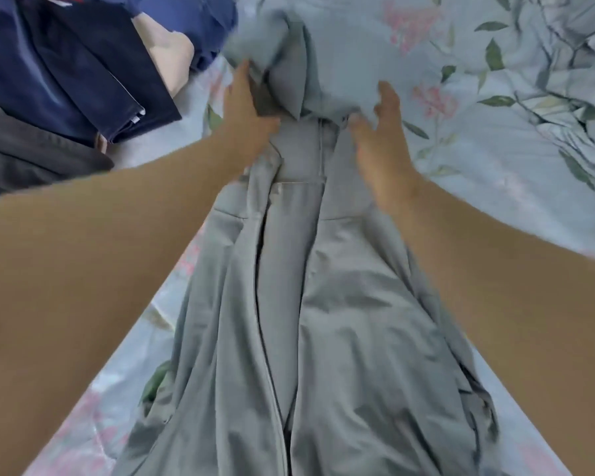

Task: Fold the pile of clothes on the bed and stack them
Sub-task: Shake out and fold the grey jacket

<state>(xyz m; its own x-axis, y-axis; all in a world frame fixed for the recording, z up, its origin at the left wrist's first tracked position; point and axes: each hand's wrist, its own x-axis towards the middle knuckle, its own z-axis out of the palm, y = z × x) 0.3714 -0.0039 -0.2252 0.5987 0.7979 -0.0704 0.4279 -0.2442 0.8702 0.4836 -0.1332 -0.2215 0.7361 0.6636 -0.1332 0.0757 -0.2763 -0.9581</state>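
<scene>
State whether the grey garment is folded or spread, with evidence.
Partly folded: grey garment lies long, sides turned inward; left hand and right hand handle its far end.

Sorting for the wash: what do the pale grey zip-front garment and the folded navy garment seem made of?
Pale grey zip-front garment: probably thin, smooth synthetic weave, matte with faint sheen; it drapes in soft long folds. Folded navy garment: smooth, slightly glossy cloth, maybe polyester; pale light streaks cross it.
</scene>
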